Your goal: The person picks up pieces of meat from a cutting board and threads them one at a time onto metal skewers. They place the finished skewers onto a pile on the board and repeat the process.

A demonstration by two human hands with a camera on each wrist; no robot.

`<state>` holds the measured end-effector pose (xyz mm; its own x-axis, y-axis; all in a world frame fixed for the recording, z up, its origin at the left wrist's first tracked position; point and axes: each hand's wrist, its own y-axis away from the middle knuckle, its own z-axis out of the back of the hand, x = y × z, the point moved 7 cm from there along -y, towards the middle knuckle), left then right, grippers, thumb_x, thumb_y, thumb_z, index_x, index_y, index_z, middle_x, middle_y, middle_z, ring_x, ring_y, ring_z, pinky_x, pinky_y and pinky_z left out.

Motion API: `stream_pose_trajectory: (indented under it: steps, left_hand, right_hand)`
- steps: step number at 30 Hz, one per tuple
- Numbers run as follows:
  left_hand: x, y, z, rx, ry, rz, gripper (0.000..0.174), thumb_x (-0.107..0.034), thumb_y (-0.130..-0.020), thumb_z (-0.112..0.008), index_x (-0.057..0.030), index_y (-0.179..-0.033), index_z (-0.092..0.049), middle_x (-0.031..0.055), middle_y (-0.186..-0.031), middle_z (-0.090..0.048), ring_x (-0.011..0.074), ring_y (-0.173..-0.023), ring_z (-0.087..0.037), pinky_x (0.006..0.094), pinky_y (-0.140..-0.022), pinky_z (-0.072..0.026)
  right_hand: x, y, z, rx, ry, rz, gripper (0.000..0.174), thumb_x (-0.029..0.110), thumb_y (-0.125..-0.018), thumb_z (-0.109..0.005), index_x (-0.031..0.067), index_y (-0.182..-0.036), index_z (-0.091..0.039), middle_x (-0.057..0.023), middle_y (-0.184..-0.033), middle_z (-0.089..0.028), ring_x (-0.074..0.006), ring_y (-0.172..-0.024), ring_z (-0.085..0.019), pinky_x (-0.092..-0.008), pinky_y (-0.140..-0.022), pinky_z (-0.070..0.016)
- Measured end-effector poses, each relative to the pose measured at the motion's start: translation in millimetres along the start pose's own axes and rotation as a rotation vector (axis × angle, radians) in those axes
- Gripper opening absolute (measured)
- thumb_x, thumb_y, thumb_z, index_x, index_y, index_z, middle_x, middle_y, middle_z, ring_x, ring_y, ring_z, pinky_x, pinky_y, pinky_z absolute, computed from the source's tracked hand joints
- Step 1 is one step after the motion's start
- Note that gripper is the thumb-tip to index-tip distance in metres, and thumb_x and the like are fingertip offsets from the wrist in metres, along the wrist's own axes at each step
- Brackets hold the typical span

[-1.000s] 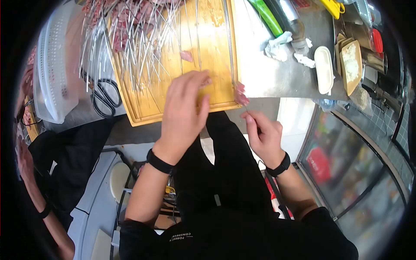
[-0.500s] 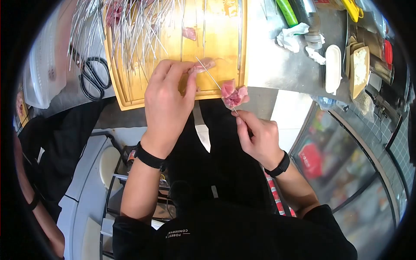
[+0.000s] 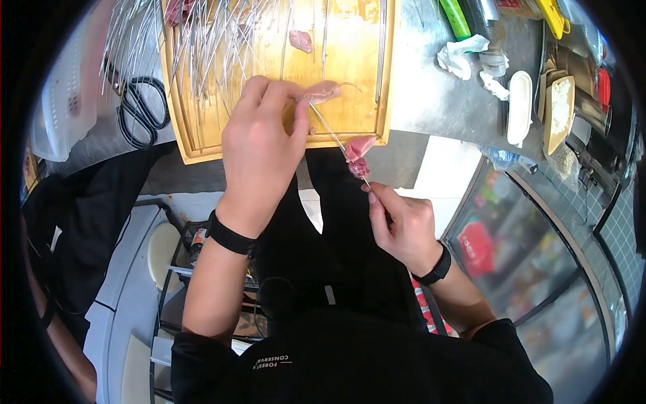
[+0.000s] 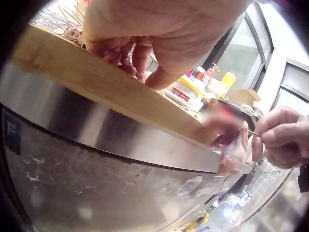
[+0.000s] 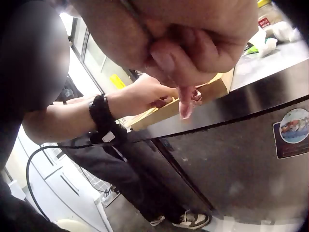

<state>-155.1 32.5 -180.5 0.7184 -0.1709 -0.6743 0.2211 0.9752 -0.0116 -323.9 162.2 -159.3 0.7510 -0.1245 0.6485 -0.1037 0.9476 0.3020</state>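
Observation:
The right hand pinches the near end of a thin metal skewer, which slants up and left past the board's front edge. Pink meat pieces are threaded on its lower part. Over the wooden board, the left hand pinches a pale pink strip of meat between thumb and fingers, close to the skewer's tip. Another meat piece lies farther back on the board. In the left wrist view the threaded meat is partly blurred.
Many loose skewers cover the board's left part. Black-handled scissors lie left of it. On the steel counter at right are crumpled tissue, a white tray and a cucumber.
The left hand has drawn back and now holds a meat strip by the skewer tip. The right hand's skewer, blurred earlier, points up-left, its threaded meat slightly lower than half a second ago.

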Motion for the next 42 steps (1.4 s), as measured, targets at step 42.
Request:
stream_pose_trajectory:
  steps: [42]
  left_hand:
    - [1.7, 19.8, 42.1, -0.022, 0.301, 0.233, 0.015, 0.001, -0.091, -0.062, -0.0026, -0.105, -0.066, 0.0048, -0.093, -0.061, 0.0128, -0.065, -0.05, 0.026, -0.055, -0.0384]
  right_hand:
    - [5.8, -49.0, 29.2, -0.392, -0.26, -0.124, 0.017, 0.005, -0.095, -0.062, 0.0037, -0.11, -0.069, -0.0118, -0.062, -0.063, -0.0236, -0.05, -0.064, -0.0334, -0.05, -0.0488]
